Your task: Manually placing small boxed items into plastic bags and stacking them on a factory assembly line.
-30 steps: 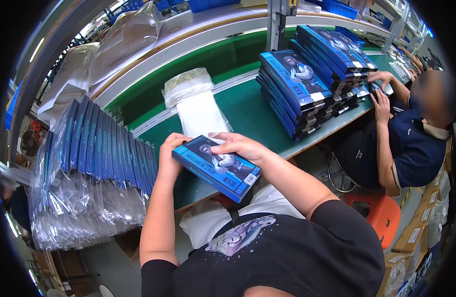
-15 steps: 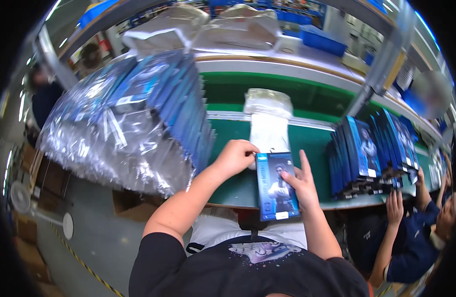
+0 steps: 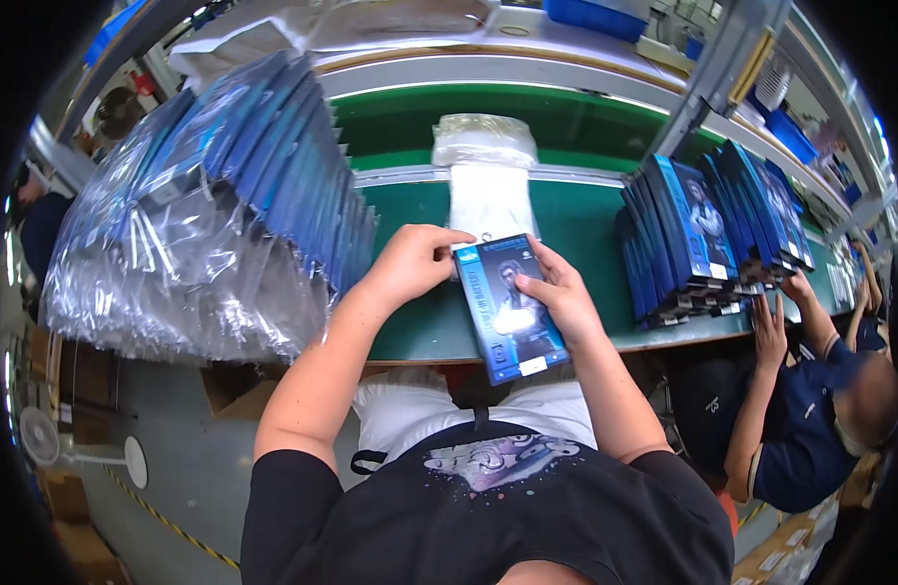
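Both hands hold one flat blue box (image 3: 512,310) over the near edge of the green table (image 3: 576,219). Left hand (image 3: 410,265) pinches its top left corner; right hand (image 3: 558,294) clasps its right edge. Step, prob.: box in hand, about to be bagged. Next move likely needs a clear bag from the one bag pile (image 3: 486,180) just behind. Two box stacks at right (image 3: 707,229), exact nos. unclear; bagged boxes (image 3: 205,205) at left, too many to count.
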`<state>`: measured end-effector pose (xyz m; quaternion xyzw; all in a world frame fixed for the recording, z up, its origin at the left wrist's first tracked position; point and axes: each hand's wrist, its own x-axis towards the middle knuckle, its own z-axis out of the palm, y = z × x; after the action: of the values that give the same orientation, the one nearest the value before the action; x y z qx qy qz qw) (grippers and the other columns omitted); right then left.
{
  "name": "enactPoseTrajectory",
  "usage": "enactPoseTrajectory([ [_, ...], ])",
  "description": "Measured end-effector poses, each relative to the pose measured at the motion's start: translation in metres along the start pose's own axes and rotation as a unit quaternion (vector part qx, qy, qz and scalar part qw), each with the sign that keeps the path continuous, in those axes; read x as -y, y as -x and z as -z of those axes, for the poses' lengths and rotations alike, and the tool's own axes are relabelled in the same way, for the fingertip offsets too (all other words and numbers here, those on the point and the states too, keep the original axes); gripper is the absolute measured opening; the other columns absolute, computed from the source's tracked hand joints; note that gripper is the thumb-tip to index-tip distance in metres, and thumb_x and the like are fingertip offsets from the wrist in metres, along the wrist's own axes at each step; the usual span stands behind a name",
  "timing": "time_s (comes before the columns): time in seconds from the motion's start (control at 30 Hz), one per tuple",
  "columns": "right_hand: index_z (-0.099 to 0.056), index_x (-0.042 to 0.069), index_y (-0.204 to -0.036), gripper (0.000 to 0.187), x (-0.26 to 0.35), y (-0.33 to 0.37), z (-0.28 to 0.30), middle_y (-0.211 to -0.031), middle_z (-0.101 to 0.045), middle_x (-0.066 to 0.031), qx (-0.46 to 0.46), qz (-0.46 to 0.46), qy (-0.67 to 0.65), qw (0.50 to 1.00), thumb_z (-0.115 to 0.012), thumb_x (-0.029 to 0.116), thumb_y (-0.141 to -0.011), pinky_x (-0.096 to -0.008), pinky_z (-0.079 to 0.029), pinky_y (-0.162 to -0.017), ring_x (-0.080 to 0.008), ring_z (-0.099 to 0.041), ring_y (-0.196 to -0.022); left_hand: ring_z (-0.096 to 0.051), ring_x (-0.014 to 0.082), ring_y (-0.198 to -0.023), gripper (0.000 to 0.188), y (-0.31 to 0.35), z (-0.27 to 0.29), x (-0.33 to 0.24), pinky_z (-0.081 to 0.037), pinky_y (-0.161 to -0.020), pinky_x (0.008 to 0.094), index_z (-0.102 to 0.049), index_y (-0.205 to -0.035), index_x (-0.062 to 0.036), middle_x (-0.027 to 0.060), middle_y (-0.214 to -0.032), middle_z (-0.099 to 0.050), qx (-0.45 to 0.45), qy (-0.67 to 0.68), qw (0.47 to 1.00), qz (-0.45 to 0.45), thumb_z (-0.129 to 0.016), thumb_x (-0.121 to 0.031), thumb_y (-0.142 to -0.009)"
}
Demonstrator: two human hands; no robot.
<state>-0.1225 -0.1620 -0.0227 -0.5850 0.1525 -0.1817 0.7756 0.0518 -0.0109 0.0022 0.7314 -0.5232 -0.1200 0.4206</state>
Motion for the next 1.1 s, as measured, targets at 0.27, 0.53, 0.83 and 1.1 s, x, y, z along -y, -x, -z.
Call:
enactPoseTrajectory([
  [0.27, -0.034, -0.013, -0.134, 0.059, -0.005, 0.015, -0.010, -0.115, -0.059, -0.0191, -0.060, -0.036, -0.017, 0.997, -0.062, -0.001, -0.083, -0.0281, -0.049, -0.086, -0.0183, -0.060, -0.100, -0.063, 0.0305, -0.075, 0.039, 0.011, -0.005, -0.019, -0.051, -0.072, 0.0363, -0.068, -0.109, -0.0088, 0.0159, -0.086, -0.066, 0.022, -0.149, 0.980, -0.134, -0.058, 0.003, -0.073],
  [0.53, -0.037, -0.006, -0.124, 0.057, 0.002, 0.019, -0.004, -0.106, -0.060, -0.0196, -0.038, -0.057, -0.041, 0.997, -0.070, 0.002, -0.078, -0.0281, -0.053, -0.077, -0.0184, -0.063, -0.089, -0.059, 0.0097, -0.068, 0.043, 0.025, -0.009, -0.017, -0.049, -0.069, 0.0250, -0.064, -0.117, -0.0044, 0.0035, -0.072, -0.062, -0.006, 0.071, 0.997, 0.006, -0.057, 0.003, -0.076],
  [0.83, -0.018, 0.001, -0.148, 0.085, -0.002, 0.016, -0.013, -0.111, -0.059, -0.0196, -0.014, 0.049, -0.035, 0.998, -0.068, 0.000, -0.080, -0.0260, -0.051, -0.079, -0.0165, -0.062, -0.092, -0.055, 0.0065, -0.065, 0.024, 0.025, -0.038, 0.010, -0.043, -0.060, 0.0202, -0.052, -0.104, -0.0044, 0.0006, -0.074, -0.060, -0.148, 0.362, 0.908, 0.152, -0.067, -0.011, -0.086],
  [1.1, -0.046, -0.001, -0.103, 0.035, -0.007, 0.027, -0.025, -0.104, -0.061, -0.0159, -0.027, 0.002, -0.030, 0.999, -0.072, -0.001, -0.079, -0.0248, -0.052, -0.074, -0.0126, -0.063, -0.085, -0.063, 0.0167, -0.090, 0.028, 0.028, -0.048, -0.018, -0.052, -0.081, 0.0297, -0.057, -0.111, -0.0005, 0.0084, -0.100, -0.064, -0.119, 0.598, 0.758, 0.231, -0.063, -0.011, -0.086],
])
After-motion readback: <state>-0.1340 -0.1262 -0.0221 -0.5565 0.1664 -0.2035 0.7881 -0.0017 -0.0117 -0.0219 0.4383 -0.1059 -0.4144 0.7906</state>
